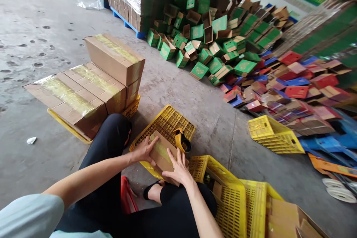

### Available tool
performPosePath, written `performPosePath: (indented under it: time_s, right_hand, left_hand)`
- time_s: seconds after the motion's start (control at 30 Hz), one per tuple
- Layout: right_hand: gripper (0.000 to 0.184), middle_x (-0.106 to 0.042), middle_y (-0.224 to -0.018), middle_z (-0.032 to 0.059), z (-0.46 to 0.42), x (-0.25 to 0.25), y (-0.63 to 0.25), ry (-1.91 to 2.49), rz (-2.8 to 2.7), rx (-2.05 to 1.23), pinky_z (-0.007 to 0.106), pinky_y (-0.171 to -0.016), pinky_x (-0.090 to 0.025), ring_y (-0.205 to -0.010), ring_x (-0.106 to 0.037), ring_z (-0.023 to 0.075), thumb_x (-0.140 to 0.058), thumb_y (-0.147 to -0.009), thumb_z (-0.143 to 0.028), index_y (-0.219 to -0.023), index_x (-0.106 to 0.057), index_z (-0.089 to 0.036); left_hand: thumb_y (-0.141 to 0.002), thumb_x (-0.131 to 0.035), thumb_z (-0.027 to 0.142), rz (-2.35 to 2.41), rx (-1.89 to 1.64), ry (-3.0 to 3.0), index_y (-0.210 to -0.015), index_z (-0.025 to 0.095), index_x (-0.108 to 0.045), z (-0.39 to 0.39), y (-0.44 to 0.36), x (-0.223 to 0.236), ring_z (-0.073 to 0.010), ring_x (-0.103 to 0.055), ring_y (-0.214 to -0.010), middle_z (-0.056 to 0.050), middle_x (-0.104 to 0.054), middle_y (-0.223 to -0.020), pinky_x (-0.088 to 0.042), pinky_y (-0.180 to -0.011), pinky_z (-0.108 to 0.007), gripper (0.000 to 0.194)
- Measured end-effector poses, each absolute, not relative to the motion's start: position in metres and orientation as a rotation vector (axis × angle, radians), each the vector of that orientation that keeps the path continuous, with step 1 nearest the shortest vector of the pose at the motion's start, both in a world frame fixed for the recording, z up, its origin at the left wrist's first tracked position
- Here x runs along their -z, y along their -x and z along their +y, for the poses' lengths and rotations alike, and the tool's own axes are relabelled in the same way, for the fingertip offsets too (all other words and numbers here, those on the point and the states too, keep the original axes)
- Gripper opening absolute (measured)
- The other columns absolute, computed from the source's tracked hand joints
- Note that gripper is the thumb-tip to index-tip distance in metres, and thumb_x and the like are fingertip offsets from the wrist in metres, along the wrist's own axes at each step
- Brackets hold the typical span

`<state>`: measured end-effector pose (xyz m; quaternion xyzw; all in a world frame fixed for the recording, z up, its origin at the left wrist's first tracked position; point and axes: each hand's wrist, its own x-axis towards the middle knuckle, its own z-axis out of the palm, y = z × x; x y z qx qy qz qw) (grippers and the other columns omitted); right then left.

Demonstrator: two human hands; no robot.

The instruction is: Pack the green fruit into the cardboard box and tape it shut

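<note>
Concrete floor point(214, 122); cartons point(199, 70) piled well ahead of both hands. The box point(164, 157) lies between our hands on a yellow crate point(167, 117), a strip of tape point(161, 148) along its top; the dispenser point(182, 141) is just beyond our right fingertips.

Step in hand, we judge: steadying the box. We would bear down evenly from both sides, lest it skid on the open grid, and avoid nudging the dispenser.

Pose: left hand point(145, 151) comes in from its own side, fingers spread over the box's edge. Right hand point(180, 169) reaches forward, fingers splayed across the opposite side. Both well open, touching the box, gripping nothing.
</note>
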<state>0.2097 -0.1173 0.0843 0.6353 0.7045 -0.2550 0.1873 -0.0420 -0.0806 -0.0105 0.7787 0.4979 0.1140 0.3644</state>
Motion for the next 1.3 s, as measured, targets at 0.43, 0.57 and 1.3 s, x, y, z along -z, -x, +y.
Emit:
performPosePath:
  time_s: [0.43,0.57,1.3]
  right_hand:
    - [0.114,0.017,-0.178,0.0131,-0.122,-0.084,-0.206,-1.763,1.955,0.722,0.079,-0.111,-0.032,-0.160,0.010,0.0519,-0.082,-0.082,-0.049,-0.167,-0.005,-0.050]
    - [0.114,0.015,-0.178,0.0132,-0.122,-0.086,-0.205,-1.768,1.952,0.748,0.079,-0.111,-0.032,-0.161,0.009,0.0506,-0.082,-0.081,-0.050,-0.167,-0.008,-0.050]
    - [0.059,-0.072,-0.125,0.0326,0.031,-0.019,-0.225,-2.510,1.294,0.641,0.048,-0.094,-0.058,-0.118,-0.073,0.0399,-0.054,-0.102,-0.048,-0.137,-0.059,-0.001]
  left_hand:
    - [-0.086,-0.085,0.051,1.169,-0.170,-2.376,-0.163,0.030,-0.042,-0.116,0.007,-0.011,-0.0475,-0.018,-0.161,-0.020,-0.024,-0.174,-0.004,-0.119,-0.084,0.091]
    - [-0.085,-0.087,0.050,1.146,-0.128,-2.410,-0.161,0.029,-0.046,-0.109,0.007,-0.013,-0.0476,-0.024,-0.159,-0.022,-0.025,-0.173,-0.006,-0.118,-0.085,0.090]
    - [-0.084,-0.081,0.064,1.237,-0.211,-2.570,-0.161,0.021,-0.046,-0.110,-0.001,0.004,-0.0415,-0.037,-0.155,-0.018,-0.034,-0.170,-0.021,-0.126,-0.069,0.095]
